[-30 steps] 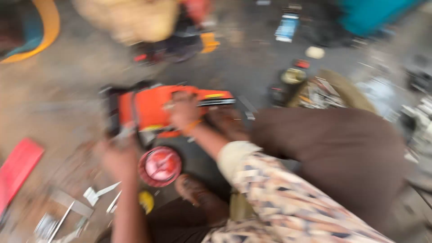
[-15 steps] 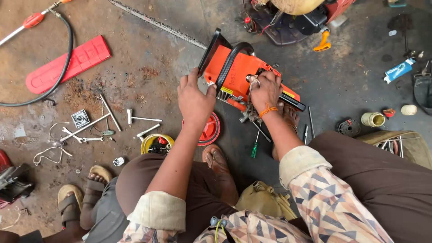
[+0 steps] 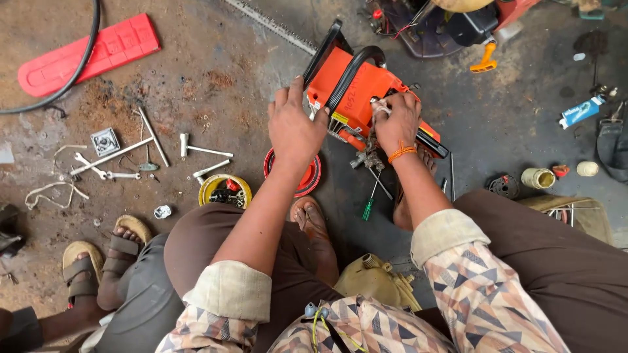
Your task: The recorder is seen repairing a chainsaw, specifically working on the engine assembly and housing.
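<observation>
On the floor (image 3: 216,72), just ahead of the knees, lies an orange chainsaw (image 3: 356,91), tilted, black handle hoop up. Left hand (image 3: 294,131) rests flat on the saw's near-left edge, fingers (image 3: 288,98) spread & pressing the body, not wrapped round anything. Right hand (image 3: 396,121) sits on the saw's right side, fingers curled tight at a small part on the housing; what they pinch is too small to tell. Orange band on that wrist.

Just below the left fingers: red round cover (image 3: 307,180), partly under the hand. Below the right fingers: a screwdriver (image 3: 373,199) w/ green handle, lying on the floor beside the person's foot. Left of the left fingers, near: yellow ring tin (image 3: 226,189) w/ bits inside, then T-wrenches (image 3: 196,150) & spanners (image 3: 98,170) scattered further left. Far upper left: red bar cover (image 3: 91,52) w/ black hose (image 3: 78,72) across it. Beyond the fingers, a saw chain (image 3: 271,26) stretched out, & another machine (image 3: 451,26) at top. Far right of the right fingers: a small can (image 3: 538,178).

Another person's sandalled feet (image 3: 104,255) at lower left.
</observation>
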